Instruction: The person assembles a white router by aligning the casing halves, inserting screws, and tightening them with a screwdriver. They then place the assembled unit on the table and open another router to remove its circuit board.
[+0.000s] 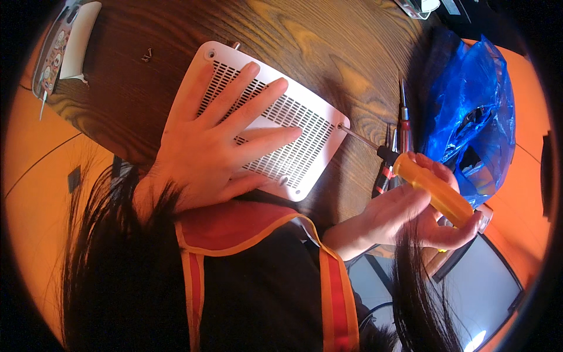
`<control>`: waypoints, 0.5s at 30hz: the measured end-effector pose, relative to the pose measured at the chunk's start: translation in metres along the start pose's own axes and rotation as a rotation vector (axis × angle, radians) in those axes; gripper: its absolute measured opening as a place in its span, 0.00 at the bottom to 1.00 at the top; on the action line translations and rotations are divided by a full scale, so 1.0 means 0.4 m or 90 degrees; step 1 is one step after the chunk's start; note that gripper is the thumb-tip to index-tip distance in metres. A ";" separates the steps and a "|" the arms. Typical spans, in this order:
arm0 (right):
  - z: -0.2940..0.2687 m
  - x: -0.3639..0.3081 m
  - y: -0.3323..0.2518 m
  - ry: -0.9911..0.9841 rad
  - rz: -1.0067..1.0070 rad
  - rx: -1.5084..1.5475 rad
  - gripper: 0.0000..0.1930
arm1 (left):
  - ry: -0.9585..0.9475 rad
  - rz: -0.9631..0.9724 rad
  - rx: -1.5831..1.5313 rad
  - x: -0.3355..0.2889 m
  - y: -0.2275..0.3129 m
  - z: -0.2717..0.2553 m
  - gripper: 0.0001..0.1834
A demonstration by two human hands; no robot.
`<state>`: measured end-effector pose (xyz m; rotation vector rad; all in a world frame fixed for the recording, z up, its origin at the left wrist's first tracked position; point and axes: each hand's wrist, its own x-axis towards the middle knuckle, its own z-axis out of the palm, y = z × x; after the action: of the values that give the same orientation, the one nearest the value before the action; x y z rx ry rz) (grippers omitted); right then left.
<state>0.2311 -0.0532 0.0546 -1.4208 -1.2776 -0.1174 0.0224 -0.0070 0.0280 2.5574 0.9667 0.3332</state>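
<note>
A white device casing (319,161) with a slotted vent panel lies on the dark wooden table. Across its vents my left hand (217,126) rests flat, fingers spread, pressing on the panel. My right hand (404,205) is wrapped round the yellow handle of a screwdriver (437,190). The screwdriver's metal shaft points left, and its tip meets the screw hole (341,126) at the casing's right corner. Another corner hole (212,54) shows at the upper left. A small metal connector (236,46) sticks out from the casing's far edge.
Several small screws (147,55) lie on the table (135,100). At far left sits an opened device part with a circuit board (56,56). Right of the casing are a red-handled screwdriver (404,126), pliers (384,179) and a crumpled blue plastic bag (463,117). A screen-like panel (484,287) is lower right.
</note>
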 end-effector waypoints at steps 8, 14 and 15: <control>-0.002 -0.011 -0.016 -0.092 -0.040 0.092 0.35 | -0.028 -0.012 -0.002 0.005 0.005 -0.004 0.30; 0.002 -0.012 -0.012 -0.037 0.012 0.190 0.32 | -0.050 -0.017 -0.006 0.007 0.004 -0.008 0.32; 0.001 -0.010 -0.012 -0.054 0.010 0.114 0.31 | -0.054 -0.011 0.008 0.007 0.004 -0.009 0.32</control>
<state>0.2257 -0.0567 0.0548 -1.2931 -1.3126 0.0669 0.0241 -0.0053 0.0320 2.5510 0.9627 0.2127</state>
